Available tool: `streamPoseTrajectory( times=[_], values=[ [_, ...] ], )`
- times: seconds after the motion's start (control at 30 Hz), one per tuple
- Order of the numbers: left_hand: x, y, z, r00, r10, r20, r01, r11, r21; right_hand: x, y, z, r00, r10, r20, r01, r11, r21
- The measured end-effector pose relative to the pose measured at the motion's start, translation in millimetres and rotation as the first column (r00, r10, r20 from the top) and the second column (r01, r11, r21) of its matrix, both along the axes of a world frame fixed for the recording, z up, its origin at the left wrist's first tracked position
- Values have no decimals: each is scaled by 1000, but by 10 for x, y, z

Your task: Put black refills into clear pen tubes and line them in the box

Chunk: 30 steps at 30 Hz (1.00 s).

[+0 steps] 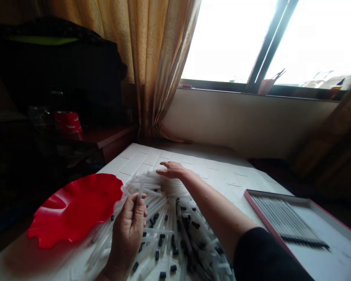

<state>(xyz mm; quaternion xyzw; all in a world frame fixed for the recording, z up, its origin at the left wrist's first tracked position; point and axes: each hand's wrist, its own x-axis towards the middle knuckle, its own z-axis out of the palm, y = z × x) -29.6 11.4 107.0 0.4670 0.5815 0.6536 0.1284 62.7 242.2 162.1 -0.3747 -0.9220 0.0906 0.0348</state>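
Clock face centred on the heap of tubes, 12 toward the far wall.

At 9, in left hand [131,222]: closed pinch, thumb against bent forefinger, on 1 slim clear tube [141,190]; translucent, straight, nearly upright with slight lean.

At 12, for right hand [172,170]: fingers extended and parted, palm down, over far end of heap. Nothing visible in grasp; cannot tell whether touching the tubes below, owing to blur.

Below and between both: heap of loose tubes [171,212], smooth, plastic-looking, crossing at many angles. Scattered among them, chiefly at 5 to 7: black caps [173,268], short, cylindrical, matt.

Under all: white tabletop [219,171], marked with brick-like rectangles.

At 9, beyond left hand: red bowl [78,210], shallow, smooth, with wavy, fluted rim.

At 3: shallow tray [332,218], pale floor, pink outer edge. Inside, row of tubes [291,220] laid parallel, side by side, black at near ends.

At 10, farther out: red can [68,122], pale-patterned, on reddish-brown wooden furniture [114,134].

At 12: gold curtain [160,58], in deep vertical folds. At 1: bright window [228,43], dark-framed, above plain pale wall [216,117].
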Motion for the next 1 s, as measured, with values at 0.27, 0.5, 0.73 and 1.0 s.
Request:
streamPoseTrajectory(
  times=[0.27,0.5,0.73,1.0],
  values=[
    [-46,41,-34,996,85,-32,-86,996,-34,-279,-48,-64,982,146,121,-125,978,-168],
    [-149,116,-21,984,135,-118,-145,986,-79,2,-453,161,931,293,217,-242,942,-234],
    [-103,99,-20,971,86,-222,-105,992,-76,579,-868,271,906,366,212,-360,931,-65],
    [52,14,-50,912,22,-410,-48,997,-54,1440,-1261,248,915,389,104,-400,908,123]
  ],
)
